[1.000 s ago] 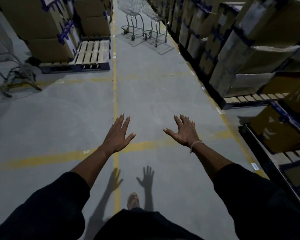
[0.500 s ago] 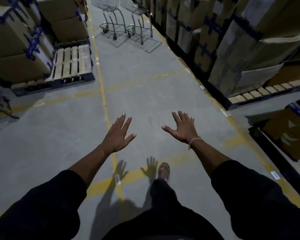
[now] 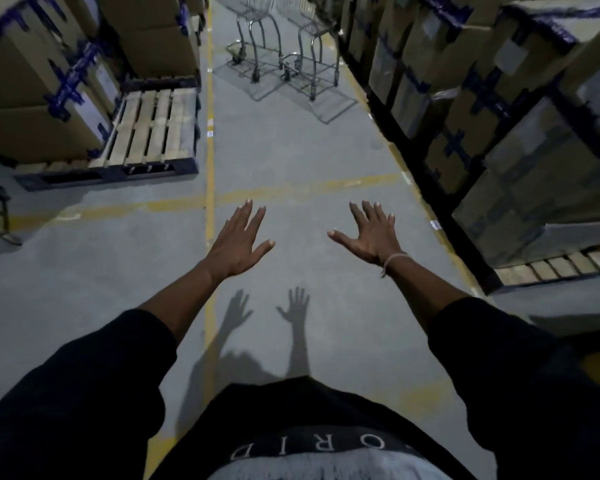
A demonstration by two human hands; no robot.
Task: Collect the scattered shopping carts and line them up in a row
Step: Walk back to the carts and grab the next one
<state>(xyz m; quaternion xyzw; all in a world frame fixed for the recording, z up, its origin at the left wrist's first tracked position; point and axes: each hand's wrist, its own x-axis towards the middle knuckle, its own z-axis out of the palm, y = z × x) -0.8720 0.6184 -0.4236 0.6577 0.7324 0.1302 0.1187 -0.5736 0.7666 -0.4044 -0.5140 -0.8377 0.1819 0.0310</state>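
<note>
Both hands, left hand [image 3: 238, 242] and right hand [image 3: 371, 237], spread empty; two shopping carts [image 3: 284, 46] ahead.

- Grey concrete floor [image 3: 291, 150] runs down a dim warehouse aisle.
- Worn yellow lines [image 3: 209, 140] cross on the floor, one along the aisle, one across it.
- Stacked cardboard boxes [image 3: 520, 109] with blue tape stand on pallets along the right.
- More boxes [image 3: 32, 98] stand left, beside a partly bare wooden pallet [image 3: 149, 133].
</note>
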